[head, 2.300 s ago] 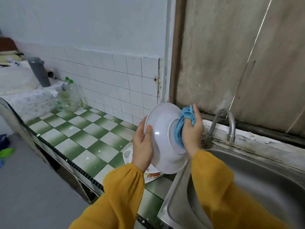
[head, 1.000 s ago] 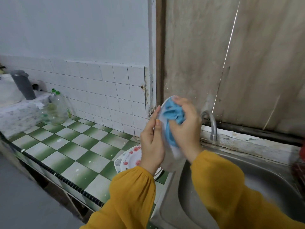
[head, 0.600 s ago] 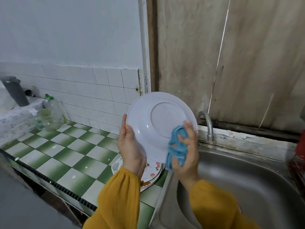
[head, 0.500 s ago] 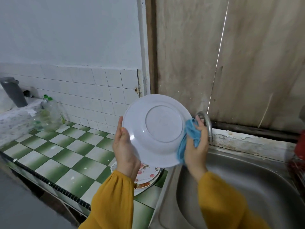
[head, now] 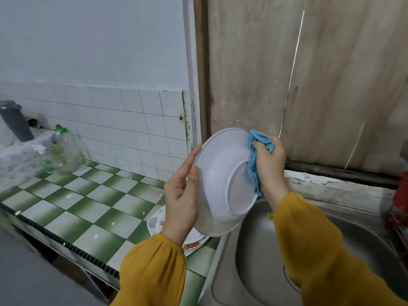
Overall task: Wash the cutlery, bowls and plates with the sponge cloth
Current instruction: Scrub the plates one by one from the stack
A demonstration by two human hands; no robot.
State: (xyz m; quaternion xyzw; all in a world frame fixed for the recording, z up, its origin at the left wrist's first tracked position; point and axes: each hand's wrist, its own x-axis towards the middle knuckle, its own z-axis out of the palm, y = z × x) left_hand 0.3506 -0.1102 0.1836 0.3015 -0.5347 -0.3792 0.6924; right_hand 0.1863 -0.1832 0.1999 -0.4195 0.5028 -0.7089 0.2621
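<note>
A white bowl (head: 217, 180) is held up on edge over the left rim of the sink, its underside facing me. My left hand (head: 182, 191) holds its left rim, thumb on the back and fingers stretched along the edge. My right hand (head: 269, 162) grips a bunched blue sponge cloth (head: 254, 164) and presses it against the bowl's upper right rim and base ring. Below the bowl, patterned plates (head: 157, 224) are stacked on the counter, mostly hidden by my left arm.
The steel sink (head: 260, 257) fills the lower right; its tap is hidden behind my right hand. A green-and-white tiled counter (head: 88, 202) stretches left, with a clear jar (head: 65, 151) and a grey pipe (head: 15, 122) at its far end. A red object (head: 400, 195) sits at the right edge.
The bowl has turned from facing me flat to standing more edge-on. My right hand with the cloth has slid up along the bowl's right side to its upper rim.
</note>
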